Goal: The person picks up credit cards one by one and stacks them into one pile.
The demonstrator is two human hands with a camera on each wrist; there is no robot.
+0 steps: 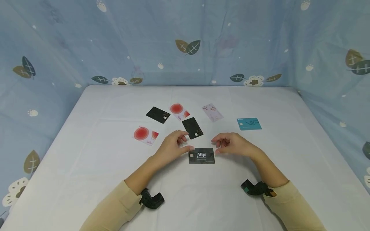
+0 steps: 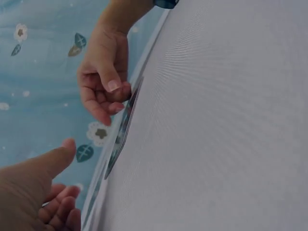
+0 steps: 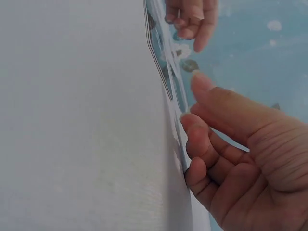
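My left hand [image 1: 173, 144] and right hand [image 1: 233, 143], loosely curved and holding nothing, flank the black rectangular Vip card [image 1: 202, 159]. Toward the white table's [image 1: 86, 150] far edge, a gold-marked black card [image 1: 192, 127] crowds my left; a rectangular teal card [image 1: 249, 124] lies nearer the right edge.

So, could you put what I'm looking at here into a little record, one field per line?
Left hand: loosely curled, holds nothing, thumb near the Vip card's left end
Right hand: loosely curled, holds nothing, near its right end
Between them: dark Vip card
Farther back: upper black card, lower black card, left red-circle card, upper red-circle card, pale card, blue card
Surface: white table
Backdrop: blue patterned cloth
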